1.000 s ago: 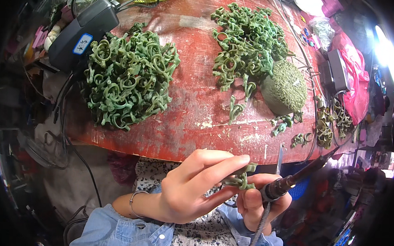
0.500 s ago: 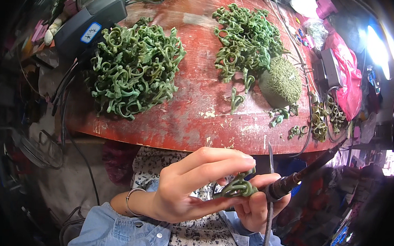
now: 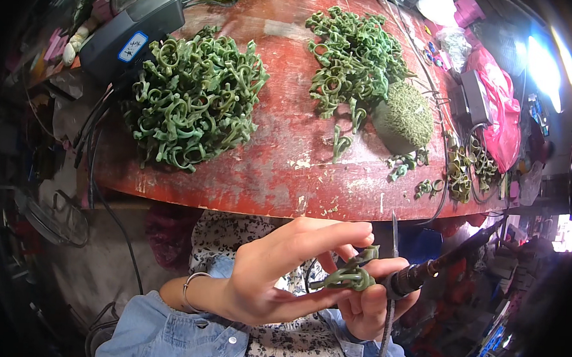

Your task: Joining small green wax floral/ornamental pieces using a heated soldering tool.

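Note:
My left hand pinches a small green wax-like piece with looped, branching strands, in front of the table's near edge. The fingertips of my right hand touch that piece's right side. My right hand also grips a thin tool with a pointed metal blade sticking up past the fingers. Across these fingers lies a dark cylindrical rod, running off to the upper right; how it joins the tool, I cannot make out. A grey cord hangs below the hand.
The worn red table bears a left heap of green ring-like pieces and a right heap. Nearer stands a green, rough-topped lump. A black box with cables, a pink bag and olive pieces lie toward the sides.
My left fingers have spread a little wider around the green piece, which now shows more of its upper end. The dark rod and the right hand have shifted only slightly.

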`<move>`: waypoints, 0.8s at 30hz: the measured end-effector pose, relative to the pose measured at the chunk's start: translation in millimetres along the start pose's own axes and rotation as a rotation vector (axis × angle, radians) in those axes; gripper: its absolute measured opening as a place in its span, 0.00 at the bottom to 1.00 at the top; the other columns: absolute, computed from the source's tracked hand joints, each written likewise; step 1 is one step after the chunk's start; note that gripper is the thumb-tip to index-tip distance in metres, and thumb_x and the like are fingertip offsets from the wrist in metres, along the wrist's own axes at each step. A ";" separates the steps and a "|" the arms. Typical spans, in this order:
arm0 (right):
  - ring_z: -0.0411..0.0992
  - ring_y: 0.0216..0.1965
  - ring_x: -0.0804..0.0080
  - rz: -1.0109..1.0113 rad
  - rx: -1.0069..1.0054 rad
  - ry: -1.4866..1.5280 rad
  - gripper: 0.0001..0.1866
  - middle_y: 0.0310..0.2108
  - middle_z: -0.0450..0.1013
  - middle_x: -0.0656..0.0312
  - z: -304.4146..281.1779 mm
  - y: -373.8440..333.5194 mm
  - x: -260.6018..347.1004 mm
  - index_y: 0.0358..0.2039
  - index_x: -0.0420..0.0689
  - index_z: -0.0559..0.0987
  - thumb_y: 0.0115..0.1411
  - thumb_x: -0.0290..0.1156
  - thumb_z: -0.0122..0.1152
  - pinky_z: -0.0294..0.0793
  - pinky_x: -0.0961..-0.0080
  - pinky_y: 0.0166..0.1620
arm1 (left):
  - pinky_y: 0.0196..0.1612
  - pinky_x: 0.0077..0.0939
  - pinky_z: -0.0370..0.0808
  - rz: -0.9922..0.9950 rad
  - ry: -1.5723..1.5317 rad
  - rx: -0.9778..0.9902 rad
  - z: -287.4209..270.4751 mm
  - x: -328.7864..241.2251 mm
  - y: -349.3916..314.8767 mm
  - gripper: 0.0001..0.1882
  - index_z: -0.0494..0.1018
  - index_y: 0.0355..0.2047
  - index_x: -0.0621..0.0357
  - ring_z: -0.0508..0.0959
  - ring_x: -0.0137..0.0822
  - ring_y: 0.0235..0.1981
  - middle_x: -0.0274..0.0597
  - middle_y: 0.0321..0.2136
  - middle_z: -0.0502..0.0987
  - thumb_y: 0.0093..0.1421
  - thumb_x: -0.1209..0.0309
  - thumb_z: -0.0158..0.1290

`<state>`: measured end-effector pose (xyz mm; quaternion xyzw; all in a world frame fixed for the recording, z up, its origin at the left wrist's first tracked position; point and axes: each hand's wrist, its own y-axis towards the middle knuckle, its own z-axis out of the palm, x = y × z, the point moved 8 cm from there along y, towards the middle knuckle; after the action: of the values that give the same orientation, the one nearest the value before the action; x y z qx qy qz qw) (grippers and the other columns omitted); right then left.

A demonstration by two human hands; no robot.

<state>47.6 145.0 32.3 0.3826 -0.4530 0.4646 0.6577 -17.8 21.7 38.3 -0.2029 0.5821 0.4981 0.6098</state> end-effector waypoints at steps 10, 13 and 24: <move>0.54 0.07 0.89 0.255 -0.066 0.078 0.16 0.14 0.65 0.62 -0.9 9.3 -15.1 0.29 0.39 0.66 0.59 0.42 0.51 0.49 0.89 0.06 | 0.42 0.28 0.74 0.040 0.000 0.059 2.8 15.9 15.7 0.25 0.69 0.41 0.70 0.76 0.41 0.39 0.58 0.40 0.72 0.41 0.81 0.63; 0.53 0.05 0.88 0.240 -0.071 0.078 0.16 0.14 0.65 0.62 -3.1 12.9 -16.6 0.29 0.39 0.66 0.60 0.40 0.48 0.48 0.87 0.05 | 0.42 0.28 0.74 0.023 -0.022 0.019 4.3 18.9 18.2 0.24 0.70 0.40 0.71 0.76 0.41 0.39 0.58 0.38 0.73 0.41 0.81 0.63; 0.62 0.08 0.77 0.313 -0.122 0.263 0.08 0.14 0.67 0.56 -15.5 19.8 -27.8 0.33 0.37 0.69 0.59 0.30 0.50 0.61 0.80 0.10 | 0.31 0.21 0.75 -0.029 0.168 -0.023 2.2 22.7 29.4 0.23 0.73 0.37 0.69 0.77 0.34 0.32 0.50 0.33 0.76 0.40 0.75 0.65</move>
<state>27.9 157.4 2.8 0.2033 -0.4443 0.5786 0.6530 -45.5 44.3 27.9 -0.2595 0.6227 0.4768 0.5636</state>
